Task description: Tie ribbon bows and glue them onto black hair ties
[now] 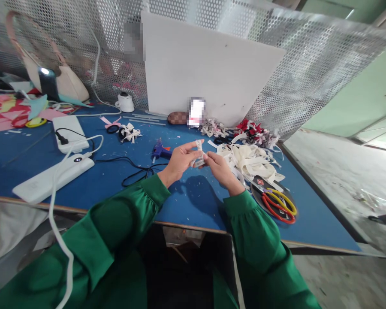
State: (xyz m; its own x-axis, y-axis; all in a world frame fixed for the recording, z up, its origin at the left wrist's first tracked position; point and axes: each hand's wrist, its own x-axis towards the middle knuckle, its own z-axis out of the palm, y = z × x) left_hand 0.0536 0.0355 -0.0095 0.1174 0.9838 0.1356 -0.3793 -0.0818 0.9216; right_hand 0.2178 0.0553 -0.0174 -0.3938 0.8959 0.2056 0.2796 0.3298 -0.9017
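Note:
Above the blue table, my left hand point(180, 161) and my right hand point(219, 168) meet on a short white ribbon with faint print point(199, 162). The ribbon is bent around the left fingers, and its upper end stands at the left fingertips. My right fingertips pinch it from the other side. Just left of my left hand, a blue glue gun point(161, 150) rests on the table with its cord. A heap of cream ribbon strips point(249, 159) lies to the right of my right hand. Red-and-yellow-handled scissors point(278, 204) lie on a dark round disc nearer me.
White power strips point(53, 178) with cables lie at left, one cable crossing my left sleeve. A phone point(197, 112) leans by a brown checked case point(176, 118). Finished-looking bows point(129, 133) sit behind the glue gun, and red and white ones point(254, 132) at the back right.

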